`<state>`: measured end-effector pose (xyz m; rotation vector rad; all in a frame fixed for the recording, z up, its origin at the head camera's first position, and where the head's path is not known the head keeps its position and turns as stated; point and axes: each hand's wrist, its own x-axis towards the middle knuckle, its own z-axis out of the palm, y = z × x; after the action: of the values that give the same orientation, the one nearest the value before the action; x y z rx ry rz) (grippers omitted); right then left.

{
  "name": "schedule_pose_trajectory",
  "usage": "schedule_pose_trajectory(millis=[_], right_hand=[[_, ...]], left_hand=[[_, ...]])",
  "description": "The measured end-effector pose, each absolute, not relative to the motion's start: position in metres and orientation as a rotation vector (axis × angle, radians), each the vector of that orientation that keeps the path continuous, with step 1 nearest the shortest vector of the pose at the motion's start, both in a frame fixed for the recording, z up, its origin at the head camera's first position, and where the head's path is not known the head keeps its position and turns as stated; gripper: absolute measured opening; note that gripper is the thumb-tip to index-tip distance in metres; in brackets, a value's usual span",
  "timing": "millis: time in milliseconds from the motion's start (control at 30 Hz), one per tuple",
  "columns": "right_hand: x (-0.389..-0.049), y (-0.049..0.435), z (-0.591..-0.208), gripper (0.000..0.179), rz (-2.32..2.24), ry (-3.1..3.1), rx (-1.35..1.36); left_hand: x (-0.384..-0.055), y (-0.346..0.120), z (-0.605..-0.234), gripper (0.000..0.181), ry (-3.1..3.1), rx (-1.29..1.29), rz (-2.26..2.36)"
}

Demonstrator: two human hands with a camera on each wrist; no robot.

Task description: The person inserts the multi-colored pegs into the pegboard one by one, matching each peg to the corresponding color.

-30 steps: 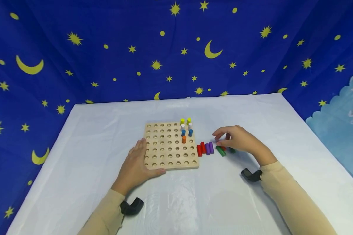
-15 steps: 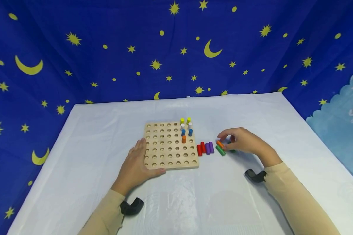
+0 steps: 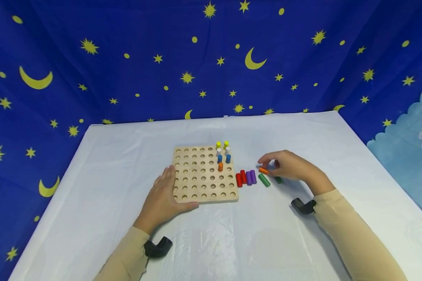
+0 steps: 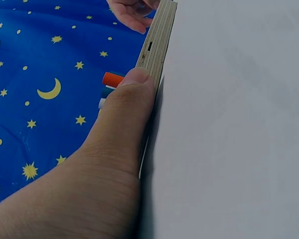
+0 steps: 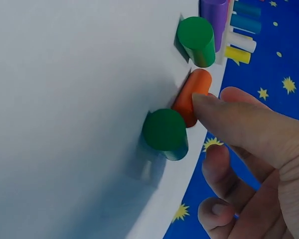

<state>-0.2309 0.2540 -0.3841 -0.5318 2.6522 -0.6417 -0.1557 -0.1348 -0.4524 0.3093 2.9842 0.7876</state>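
In the head view my left hand [image 3: 161, 195] rests against the wooden pegboard [image 3: 202, 198], fingers along its left side and thumb along the front edge. The left wrist view shows that thumb [image 4: 134, 94] straight against the board's side. My right hand [image 3: 286, 166] is low over the table to the right of the board. Its thumb touches an orange peg [image 5: 192, 97], which lies on its side; the index finger stands apart from the peg. A green peg [image 5: 165, 134] lies on either side of the orange one. The other fingers hang loosely curled.
Standing in the board's right columns are yellow [image 3: 226, 144], white [image 3: 227, 150], blue [image 3: 228, 159] and orange [image 3: 220, 167] pegs. Red [image 3: 239, 180] and purple [image 3: 248, 178] pegs lie between the board and my right hand. A star-patterned blue cloth [image 3: 144, 78] hangs behind the table.
The right hand shifts slightly right, then back left, at the loose pegs. The orange peg comes into sight by the thumb and turns from slanted to flatter. The left hand stays put.
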Motion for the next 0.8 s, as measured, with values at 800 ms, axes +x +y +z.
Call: schedule_pose_trajectory(millis=[800], right_hand=[[-0.243, 0.249, -0.397, 0.034, -0.561, 2.675, -0.651]], left_hand=[[-0.156, -0.134, -0.45, 0.147, 2.975, 0.304, 0.781]])
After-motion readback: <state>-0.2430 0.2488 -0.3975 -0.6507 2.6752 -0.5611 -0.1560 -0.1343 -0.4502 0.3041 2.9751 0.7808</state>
